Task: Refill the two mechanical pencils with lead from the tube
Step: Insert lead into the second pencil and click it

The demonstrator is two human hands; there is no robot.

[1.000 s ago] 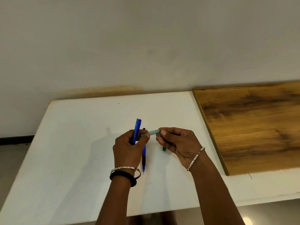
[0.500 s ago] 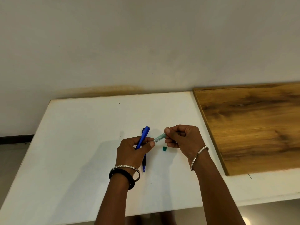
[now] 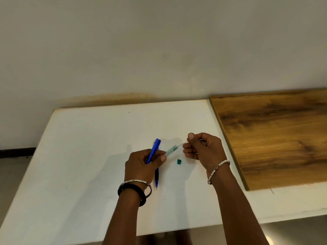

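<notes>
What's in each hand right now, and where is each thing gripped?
Left hand grips the blue pencil at mid-barrel and the lead tube by its lower end. Right hand pinches a lead by its outer end.

A white table (image 3: 79, 156) stood against a pale wall (image 3: 159, 41) — the wall bore a brownish stain (image 3: 113, 97) just above the table's far edge. A wooden board (image 3: 276, 135) lay on the table's right side — dark-grained, reaching the wall.
</notes>
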